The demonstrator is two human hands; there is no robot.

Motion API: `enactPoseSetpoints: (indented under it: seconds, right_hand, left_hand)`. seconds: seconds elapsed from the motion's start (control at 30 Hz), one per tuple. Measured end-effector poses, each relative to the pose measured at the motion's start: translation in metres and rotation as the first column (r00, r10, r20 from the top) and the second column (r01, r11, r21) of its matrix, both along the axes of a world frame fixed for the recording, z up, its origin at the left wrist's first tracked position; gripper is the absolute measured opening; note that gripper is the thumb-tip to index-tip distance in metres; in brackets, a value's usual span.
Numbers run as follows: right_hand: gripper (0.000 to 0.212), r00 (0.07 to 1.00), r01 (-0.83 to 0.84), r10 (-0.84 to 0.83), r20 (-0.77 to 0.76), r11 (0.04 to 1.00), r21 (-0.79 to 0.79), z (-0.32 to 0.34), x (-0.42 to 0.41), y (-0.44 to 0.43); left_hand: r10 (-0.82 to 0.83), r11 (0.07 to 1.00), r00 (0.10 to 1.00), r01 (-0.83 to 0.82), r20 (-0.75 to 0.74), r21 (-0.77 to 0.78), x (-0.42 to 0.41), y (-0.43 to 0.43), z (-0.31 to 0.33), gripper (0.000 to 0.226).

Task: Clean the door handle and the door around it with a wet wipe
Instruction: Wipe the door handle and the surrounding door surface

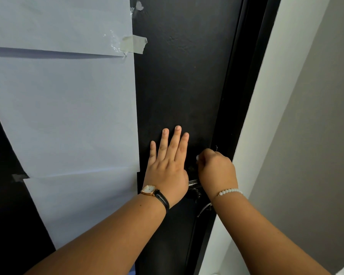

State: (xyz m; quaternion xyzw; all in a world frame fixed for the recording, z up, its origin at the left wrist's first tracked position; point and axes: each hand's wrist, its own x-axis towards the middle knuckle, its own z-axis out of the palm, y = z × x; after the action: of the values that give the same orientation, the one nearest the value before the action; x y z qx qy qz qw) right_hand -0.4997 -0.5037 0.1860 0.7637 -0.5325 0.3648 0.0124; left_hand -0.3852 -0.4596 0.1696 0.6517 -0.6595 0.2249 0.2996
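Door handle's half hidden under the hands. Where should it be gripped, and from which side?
Probably on the short metal lever bar of the door handle, the only part showing between the left hand and right hand. It runs horizontally, so wrap it from above. The right hand covers its end near the door edge; its length cannot be judged.
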Motion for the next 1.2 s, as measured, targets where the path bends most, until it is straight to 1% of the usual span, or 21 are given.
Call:
enactPoseSetpoints:
  seconds: [0.1, 0.13, 0.2, 0.27, 0.3, 0.37, 0.43, 0.47, 0.5, 0.6, 0.7, 0.83, 0.87, 0.93, 0.97, 1.03, 1.07, 1.1, 1.13, 1.17, 1.2]
  right_hand:
    - [0.026, 0.983, 0.001, -0.037, 0.182, 0.981, 0.194, -0.001, -0.005, -0.006]
    - [0.033, 0.978, -0.010, -0.048, 0.202, 0.962, 0.273, -0.002, -0.007, -0.007]
    - [0.048, 0.987, -0.011, -0.052, 0.155, 0.926, 0.378, -0.004, -0.008, -0.007]
    - [0.047, 0.996, 0.016, -0.049, 0.081, 0.927, 0.375, -0.004, -0.007, -0.007]
    - [0.043, 0.995, 0.019, -0.050, 0.081, 0.936, 0.350, -0.005, -0.005, -0.007]
    - [0.031, 0.984, 0.015, -0.064, 0.167, 0.959, 0.283, -0.009, -0.003, -0.006]
    - [0.022, 0.963, 0.006, -0.053, 0.265, 0.985, 0.174, -0.013, -0.001, -0.006]
    - [0.019, 0.961, -0.003, -0.030, 0.276, 0.993, 0.119, -0.014, -0.002, -0.006]
    - [0.017, 0.967, -0.019, 0.002, 0.255, 0.998, 0.067, -0.014, -0.003, -0.006]
    - [0.016, 0.989, -0.099, 0.103, 0.110, 0.994, -0.042, -0.013, -0.006, -0.005]
    - [0.021, 0.988, -0.154, 0.154, -0.017, 0.981, -0.120, -0.017, -0.008, -0.002]
    - [0.044, 0.957, -0.187, 0.152, -0.247, 0.974, -0.127, -0.015, -0.012, -0.003]
    - [0.047, 0.941, -0.228, 0.191, -0.279, 0.968, -0.105, -0.013, -0.014, -0.004]
    - [0.053, 0.907, -0.335, 0.312, -0.284, 0.941, -0.036, -0.012, -0.018, -0.004]
    - [0.055, 0.894, -0.376, 0.357, -0.270, 0.926, -0.019, -0.012, -0.020, -0.004]
    - [0.056, 0.891, -0.410, 0.395, -0.225, 0.912, -0.022, -0.014, -0.023, -0.004]
    - [0.053, 0.905, -0.403, 0.393, -0.165, 0.915, -0.028, -0.017, -0.023, -0.004]
    - [0.048, 0.925, -0.378, 0.375, -0.061, 0.926, -0.027, -0.020, -0.022, -0.002]
    - [0.041, 0.936, -0.343, 0.343, 0.083, 0.939, -0.011, -0.023, -0.020, -0.001]
    - [0.034, 0.924, -0.309, 0.295, 0.242, 0.951, 0.020, -0.025, -0.018, 0.001]
    - [0.028, 0.887, -0.287, 0.238, 0.395, 0.956, 0.067, -0.027, -0.015, 0.001]
  left_hand:
    - [0.004, 1.000, 1.000, -0.004, 0.007, -0.002, 0.000, -0.001, -0.001, 0.090]
    - [0.008, 1.000, 1.000, -0.008, 0.011, -0.005, 0.000, -0.002, -0.001, 0.090]
    - [0.011, 1.000, 1.000, -0.011, 0.017, -0.008, 0.000, -0.002, -0.001, 0.090]
    - [0.011, 1.000, 1.000, -0.011, 0.014, -0.010, -0.001, -0.002, -0.002, 0.090]
    - [0.013, 1.000, 1.000, -0.013, 0.014, -0.011, 0.000, -0.002, -0.002, 0.090]
    - [0.013, 1.000, 1.000, -0.013, 0.015, -0.015, 0.000, -0.001, -0.002, 0.090]
    - [0.011, 1.000, 1.000, -0.011, 0.016, -0.016, 0.000, -0.001, -0.002, 0.089]
    - [0.012, 1.000, 1.000, -0.012, 0.017, -0.016, 0.000, -0.001, -0.002, 0.089]
    - [0.012, 1.000, 1.000, -0.012, 0.019, -0.016, 0.000, -0.002, -0.002, 0.089]
    - [0.020, 1.000, 1.000, -0.020, 0.007, -0.019, 0.000, -0.002, -0.003, 0.082]
    - [0.030, 0.999, 1.000, -0.030, 0.005, -0.030, 0.000, -0.002, -0.003, 0.080]
    - [0.015, 1.000, 1.000, -0.015, 0.006, -0.027, 0.000, -0.001, -0.002, 0.085]
    - [0.007, 1.000, 1.000, -0.007, 0.005, -0.021, -0.001, -0.001, -0.002, 0.085]
    - [0.002, 1.000, 1.000, -0.002, 0.001, -0.007, 0.000, -0.001, -0.002, 0.087]
    - [0.004, 1.000, 1.000, -0.004, 0.003, -0.005, 0.001, -0.001, -0.001, 0.087]
    - [0.008, 1.000, 1.000, -0.008, 0.011, 0.002, 0.001, 0.000, -0.001, 0.086]
    - [0.005, 1.000, 1.000, -0.005, 0.013, 0.006, 0.001, 0.000, 0.000, 0.086]
    - [0.003, 1.000, 1.000, -0.003, 0.013, 0.009, 0.001, 0.000, 0.000, 0.086]
    - [0.002, 1.000, 1.000, -0.002, 0.012, 0.011, 0.001, 0.000, 0.000, 0.087]
    - [0.002, 1.000, 1.000, -0.002, 0.011, 0.012, 0.001, 0.000, 0.001, 0.087]
    - [0.003, 1.000, 1.000, -0.003, 0.010, 0.013, 0.001, 0.000, 0.001, 0.088]
